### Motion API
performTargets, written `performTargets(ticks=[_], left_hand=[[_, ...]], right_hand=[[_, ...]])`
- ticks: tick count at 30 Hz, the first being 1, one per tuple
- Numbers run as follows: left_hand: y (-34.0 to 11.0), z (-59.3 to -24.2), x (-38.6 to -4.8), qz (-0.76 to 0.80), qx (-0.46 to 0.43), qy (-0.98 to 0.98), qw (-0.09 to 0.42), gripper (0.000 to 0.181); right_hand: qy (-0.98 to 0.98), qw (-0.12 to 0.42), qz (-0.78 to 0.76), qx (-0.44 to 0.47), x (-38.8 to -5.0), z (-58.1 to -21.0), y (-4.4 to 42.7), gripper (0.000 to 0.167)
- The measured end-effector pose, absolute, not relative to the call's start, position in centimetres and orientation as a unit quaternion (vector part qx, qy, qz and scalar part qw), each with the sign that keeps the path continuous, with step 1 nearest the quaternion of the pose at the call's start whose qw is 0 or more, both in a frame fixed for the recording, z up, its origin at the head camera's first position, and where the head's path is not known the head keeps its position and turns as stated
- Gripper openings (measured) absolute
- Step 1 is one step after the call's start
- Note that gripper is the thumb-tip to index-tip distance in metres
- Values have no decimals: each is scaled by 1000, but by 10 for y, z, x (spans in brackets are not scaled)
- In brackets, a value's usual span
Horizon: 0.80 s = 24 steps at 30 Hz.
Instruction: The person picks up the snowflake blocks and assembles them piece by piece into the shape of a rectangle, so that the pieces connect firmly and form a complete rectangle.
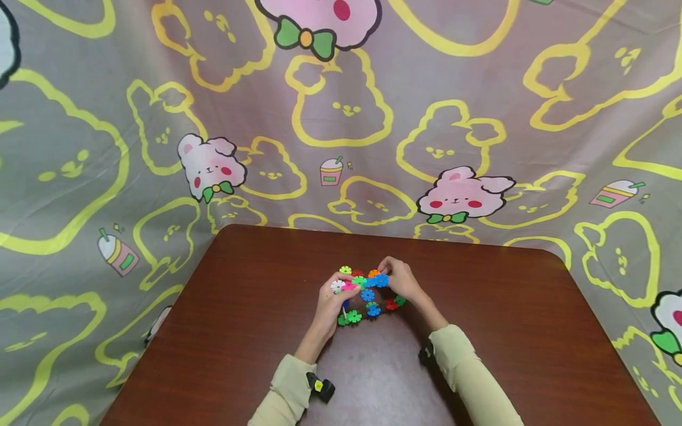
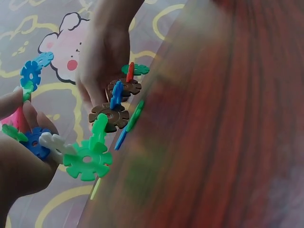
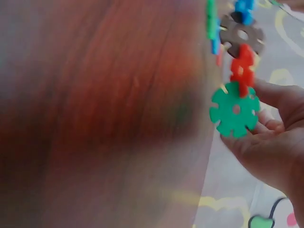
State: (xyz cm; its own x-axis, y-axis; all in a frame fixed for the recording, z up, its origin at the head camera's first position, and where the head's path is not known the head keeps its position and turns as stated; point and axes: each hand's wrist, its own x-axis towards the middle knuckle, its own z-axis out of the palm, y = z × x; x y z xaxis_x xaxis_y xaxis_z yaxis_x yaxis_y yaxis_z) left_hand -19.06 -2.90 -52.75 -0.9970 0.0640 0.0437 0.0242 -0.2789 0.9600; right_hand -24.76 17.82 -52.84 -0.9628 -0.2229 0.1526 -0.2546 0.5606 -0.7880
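Note:
A structure of interlocking notched plastic discs (image 1: pixel 367 294) is between both hands over the table. My left hand (image 1: pixel 326 302) pinches its left part, by a pink disc (image 1: pixel 348 286) and a green disc (image 1: pixel 359 282); a white disc (image 1: pixel 337 286) sits there too. My right hand (image 1: pixel 402 279) grips the far right side, near an orange disc (image 1: pixel 375 273) and a blue disc (image 1: pixel 382 280); its fingertips are partly hidden. In the left wrist view, brown discs (image 2: pixel 109 118) link into a chain. The right wrist view shows a green disc (image 3: pixel 235 111) joined to a red disc (image 3: pixel 242 71) before the right palm.
The brown wooden table (image 1: pixel 256 296) spreads around the hands, its far edge near a hanging cloth (image 1: pixel 373 160) printed with cartoon animals. Black wrist cameras (image 1: pixel 321 387) sit at both sleeve cuffs.

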Motion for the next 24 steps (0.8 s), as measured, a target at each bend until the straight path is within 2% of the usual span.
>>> performTargets(ticks=[7, 24], left_hand=[[-32, -527, -192, 802, 34, 596, 11, 22], [-32, -531, -194, 804, 34, 593, 14, 15]], right_hand=[[-824, 23, 559, 92, -232, -516, 195, 13], [-761, 27, 647, 35, -188, -485, 206, 19]])
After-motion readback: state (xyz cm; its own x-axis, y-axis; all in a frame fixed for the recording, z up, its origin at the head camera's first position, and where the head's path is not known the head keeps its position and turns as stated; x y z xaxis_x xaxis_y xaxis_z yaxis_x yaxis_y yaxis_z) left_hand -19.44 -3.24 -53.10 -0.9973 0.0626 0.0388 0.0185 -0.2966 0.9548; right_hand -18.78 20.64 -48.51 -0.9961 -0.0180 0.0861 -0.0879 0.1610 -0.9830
